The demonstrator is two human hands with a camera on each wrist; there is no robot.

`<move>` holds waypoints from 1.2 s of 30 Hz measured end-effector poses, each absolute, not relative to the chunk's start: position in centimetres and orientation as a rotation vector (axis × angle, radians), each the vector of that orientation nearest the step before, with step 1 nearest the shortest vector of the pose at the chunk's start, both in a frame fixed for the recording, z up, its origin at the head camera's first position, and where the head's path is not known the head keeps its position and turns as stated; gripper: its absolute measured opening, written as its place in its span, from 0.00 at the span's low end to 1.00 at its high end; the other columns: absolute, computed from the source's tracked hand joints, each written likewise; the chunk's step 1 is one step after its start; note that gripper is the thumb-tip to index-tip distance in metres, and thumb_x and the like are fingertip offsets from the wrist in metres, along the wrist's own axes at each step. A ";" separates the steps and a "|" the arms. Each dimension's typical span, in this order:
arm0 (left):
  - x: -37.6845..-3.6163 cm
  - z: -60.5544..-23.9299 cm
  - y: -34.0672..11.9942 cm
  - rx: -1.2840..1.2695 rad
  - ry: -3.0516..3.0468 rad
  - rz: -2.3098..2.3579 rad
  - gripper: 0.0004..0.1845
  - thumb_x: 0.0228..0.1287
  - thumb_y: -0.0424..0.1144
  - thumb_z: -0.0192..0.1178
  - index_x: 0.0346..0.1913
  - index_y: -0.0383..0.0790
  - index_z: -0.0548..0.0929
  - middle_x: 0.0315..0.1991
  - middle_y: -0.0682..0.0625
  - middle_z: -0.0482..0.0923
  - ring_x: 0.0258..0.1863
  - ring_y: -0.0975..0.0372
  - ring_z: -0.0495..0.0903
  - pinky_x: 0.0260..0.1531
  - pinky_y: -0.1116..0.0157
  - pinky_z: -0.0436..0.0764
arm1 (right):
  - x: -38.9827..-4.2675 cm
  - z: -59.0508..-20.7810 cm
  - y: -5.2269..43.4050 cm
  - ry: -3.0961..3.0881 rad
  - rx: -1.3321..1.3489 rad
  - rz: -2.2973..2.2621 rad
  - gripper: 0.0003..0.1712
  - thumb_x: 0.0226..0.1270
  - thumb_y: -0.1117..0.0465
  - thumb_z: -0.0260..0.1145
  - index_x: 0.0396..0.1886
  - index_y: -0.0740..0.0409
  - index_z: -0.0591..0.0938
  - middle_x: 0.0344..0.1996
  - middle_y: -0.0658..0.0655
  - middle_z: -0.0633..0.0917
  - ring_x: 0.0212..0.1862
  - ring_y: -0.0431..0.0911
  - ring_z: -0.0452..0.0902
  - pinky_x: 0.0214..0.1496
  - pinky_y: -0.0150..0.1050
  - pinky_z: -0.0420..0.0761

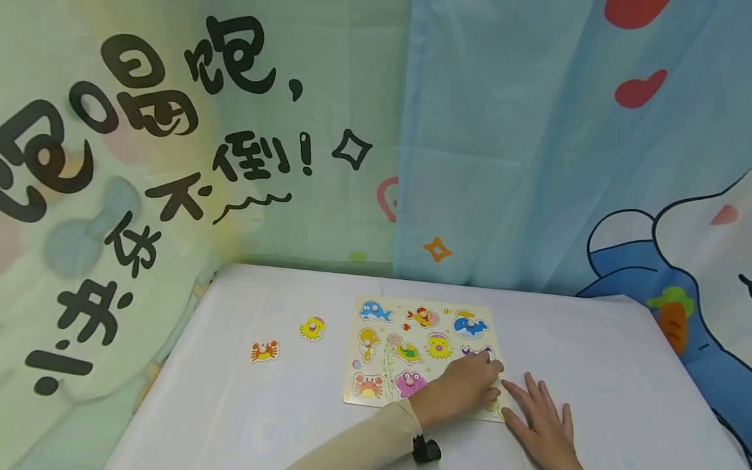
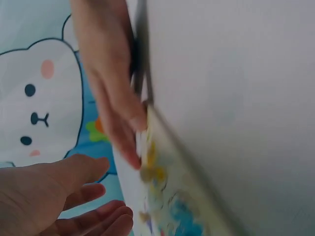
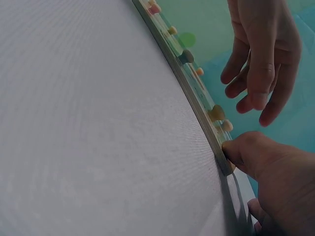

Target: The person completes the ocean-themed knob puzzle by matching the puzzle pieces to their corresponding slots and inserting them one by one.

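Observation:
A wooden peg puzzle board (image 1: 376, 400) with sea creatures lies flat on the table, its small round pegs (image 3: 217, 113) visible edge-on in the right wrist view. My left hand (image 1: 461, 385) reaches over the board's right side with loosely bent fingers, near a partly covered purple picture (image 1: 474, 350). Nothing shows between those fingers in either wrist view. The right hand (image 1: 543, 424) rests at the board's near right corner, fingers spread and thumb against the edge. Part of the board's lower right is hidden under the left hand.
Left of the board lie two loose pieces: a red-orange crab piece (image 1: 265, 351) and a yellow octopus piece (image 1: 313, 328). A white cloth covers the table (image 1: 235, 418). Printed curtains (image 1: 499, 163) hang behind it and at the left.

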State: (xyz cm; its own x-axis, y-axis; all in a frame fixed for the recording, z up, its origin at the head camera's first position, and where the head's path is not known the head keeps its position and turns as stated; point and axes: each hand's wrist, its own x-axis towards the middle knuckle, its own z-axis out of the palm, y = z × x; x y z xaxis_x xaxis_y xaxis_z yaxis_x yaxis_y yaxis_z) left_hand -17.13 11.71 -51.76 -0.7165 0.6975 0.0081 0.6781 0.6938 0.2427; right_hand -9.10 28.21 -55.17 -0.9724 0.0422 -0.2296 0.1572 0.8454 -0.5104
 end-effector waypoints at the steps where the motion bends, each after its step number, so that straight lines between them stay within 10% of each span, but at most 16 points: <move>1: -17.4 -51.4 11.5 1.132 2.810 0.358 0.20 0.66 0.52 0.60 0.59 0.55 0.77 0.49 0.60 0.78 0.44 0.72 0.76 0.43 0.76 0.77 | -9.1 -55.2 28.2 2.814 0.155 -0.804 0.38 0.66 0.35 0.56 0.69 0.51 0.68 0.75 0.73 0.48 0.74 0.72 0.34 0.62 0.77 0.25; 22: -26.3 -49.4 -2.8 0.698 2.971 0.689 0.15 0.67 0.40 0.59 0.54 0.42 0.82 0.45 0.48 0.81 0.43 0.58 0.80 0.40 0.64 0.80 | -9.7 -55.1 28.2 2.721 0.255 -0.750 0.40 0.66 0.35 0.56 0.71 0.52 0.64 0.75 0.72 0.43 0.75 0.71 0.29 0.63 0.74 0.20; 36: -24.8 -50.9 -12.7 0.230 3.040 0.743 0.12 0.64 0.40 0.62 0.47 0.39 0.85 0.43 0.45 0.81 0.44 0.54 0.76 0.43 0.57 0.78 | -10.0 -55.3 28.1 2.702 0.253 -0.754 0.42 0.65 0.35 0.57 0.71 0.53 0.64 0.76 0.71 0.43 0.75 0.71 0.28 0.63 0.73 0.18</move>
State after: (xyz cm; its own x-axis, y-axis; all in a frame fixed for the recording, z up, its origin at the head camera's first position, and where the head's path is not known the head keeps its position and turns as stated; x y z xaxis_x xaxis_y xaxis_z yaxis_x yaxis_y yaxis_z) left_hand -24.84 -12.73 -50.89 -0.9893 0.1428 0.0309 0.1409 0.8770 0.4593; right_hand -9.96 28.08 -55.28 -0.9319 0.0823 -0.3531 0.2533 0.8447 -0.4715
